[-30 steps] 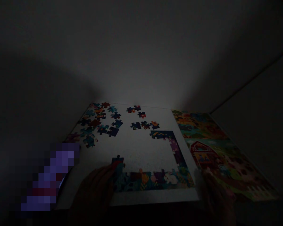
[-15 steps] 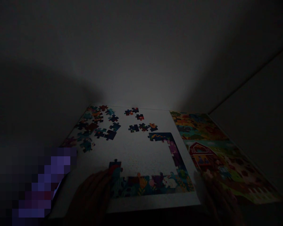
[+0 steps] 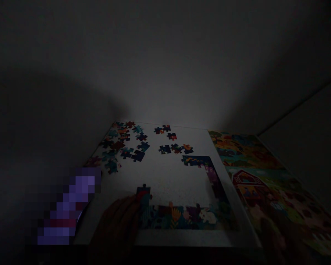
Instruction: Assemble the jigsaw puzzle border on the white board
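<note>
In dim light, a jigsaw puzzle's assembled border lies on a white board, forming a bottom strip and a right-hand side. My left hand rests at the strip's left end, touching or just beside an upright run of dark pieces. My right hand, very dark, lies low on the right, over the lower part of a colourful farm picture beside the board. Loose pieces are heaped at the upper left, and a smaller group lies at the top middle. Both hands' fingers are lost in shadow.
A pixelated purple patch covers something at the board's left. A plain pale wall fills the upper view. A dark surface lies right of the picture, and the board's near edge runs along the bottom.
The board and picture sit further right and slightly higher in the view. My hands have shifted right with them. No puzzle piece has visibly moved.
</note>
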The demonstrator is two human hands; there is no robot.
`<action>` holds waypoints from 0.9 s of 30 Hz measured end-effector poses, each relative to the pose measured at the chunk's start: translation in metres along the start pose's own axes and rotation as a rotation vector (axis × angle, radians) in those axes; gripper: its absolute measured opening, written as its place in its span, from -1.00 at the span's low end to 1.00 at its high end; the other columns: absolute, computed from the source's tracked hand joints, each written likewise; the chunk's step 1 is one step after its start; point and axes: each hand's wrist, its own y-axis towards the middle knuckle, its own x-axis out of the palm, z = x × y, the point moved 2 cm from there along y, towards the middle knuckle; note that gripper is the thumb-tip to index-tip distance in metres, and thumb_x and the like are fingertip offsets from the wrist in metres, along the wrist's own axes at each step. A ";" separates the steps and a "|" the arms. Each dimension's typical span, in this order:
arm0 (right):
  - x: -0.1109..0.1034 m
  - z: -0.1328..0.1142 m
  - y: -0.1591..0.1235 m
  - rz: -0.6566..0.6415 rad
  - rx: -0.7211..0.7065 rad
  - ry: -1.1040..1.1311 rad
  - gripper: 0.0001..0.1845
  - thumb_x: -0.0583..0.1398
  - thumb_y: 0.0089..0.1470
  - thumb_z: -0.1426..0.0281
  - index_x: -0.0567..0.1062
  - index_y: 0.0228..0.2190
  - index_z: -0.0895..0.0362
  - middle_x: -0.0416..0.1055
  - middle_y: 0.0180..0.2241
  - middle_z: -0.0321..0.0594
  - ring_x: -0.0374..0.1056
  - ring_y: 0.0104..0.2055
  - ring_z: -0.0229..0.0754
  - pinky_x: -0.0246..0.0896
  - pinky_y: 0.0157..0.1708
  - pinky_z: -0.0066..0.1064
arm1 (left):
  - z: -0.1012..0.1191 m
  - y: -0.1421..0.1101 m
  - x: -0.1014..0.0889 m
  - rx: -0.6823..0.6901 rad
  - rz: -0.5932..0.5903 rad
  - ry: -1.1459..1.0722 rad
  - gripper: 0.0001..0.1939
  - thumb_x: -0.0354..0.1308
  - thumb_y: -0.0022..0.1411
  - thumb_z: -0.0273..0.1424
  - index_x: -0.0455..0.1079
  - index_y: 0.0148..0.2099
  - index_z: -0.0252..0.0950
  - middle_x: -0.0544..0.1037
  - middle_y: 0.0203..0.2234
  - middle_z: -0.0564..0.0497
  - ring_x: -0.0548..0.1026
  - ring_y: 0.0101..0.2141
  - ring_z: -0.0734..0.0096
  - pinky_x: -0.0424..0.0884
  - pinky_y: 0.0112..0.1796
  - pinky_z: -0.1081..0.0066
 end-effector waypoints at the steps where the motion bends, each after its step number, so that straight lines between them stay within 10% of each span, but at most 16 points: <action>1: 0.006 -0.018 0.017 -0.029 0.011 0.021 -0.50 -0.01 0.25 0.14 0.41 0.09 0.09 0.46 0.00 0.04 0.40 0.03 0.15 0.37 -0.09 -0.02 | 0.000 0.000 0.000 -0.005 -0.012 0.000 -0.60 -0.01 0.33 -0.42 0.33 0.18 -0.16 0.55 -0.01 -0.03 0.48 -0.03 0.24 0.42 -0.01 0.21; 8: 0.079 -0.140 0.125 -0.535 -0.286 0.219 -0.55 0.03 0.26 0.21 0.43 0.08 0.14 0.43 0.08 -0.02 0.40 0.07 0.01 0.34 0.03 -0.08 | 0.002 0.001 -0.003 0.013 0.033 0.005 -0.66 0.00 0.33 -0.45 0.40 0.09 -0.15 0.55 -0.02 -0.01 0.47 -0.03 0.25 0.42 -0.01 0.23; 15: 0.113 -0.185 0.143 -0.658 -0.464 0.186 -0.52 0.13 0.20 0.28 0.38 0.12 0.15 0.37 0.13 0.01 0.33 0.15 0.08 0.30 0.08 -0.02 | 0.004 -0.002 -0.004 -0.047 0.007 -0.006 -0.66 -0.01 0.34 -0.45 0.39 0.11 -0.16 0.52 0.03 -0.03 0.43 0.03 0.20 0.42 0.02 0.17; 22: 0.090 -0.203 0.090 -0.817 -0.371 0.421 -0.56 0.10 0.21 0.34 0.40 0.10 0.12 0.34 0.14 0.05 0.28 0.18 0.11 0.22 0.12 0.06 | 0.009 0.004 -0.011 -0.085 0.080 -0.086 -0.65 -0.05 0.33 -0.49 0.42 0.08 -0.18 0.56 -0.03 -0.02 0.46 -0.02 0.24 0.42 0.01 0.19; 27: 0.028 -0.226 -0.012 -1.466 -0.496 0.918 -0.71 0.10 0.26 0.22 0.47 -0.03 -0.05 0.42 0.01 -0.20 0.38 0.03 -0.10 0.37 -0.03 -0.22 | 0.012 0.007 -0.014 -0.082 0.099 -0.092 -0.67 -0.03 0.32 -0.50 0.45 0.02 -0.17 0.58 -0.06 0.01 0.48 -0.04 0.27 0.44 -0.04 0.24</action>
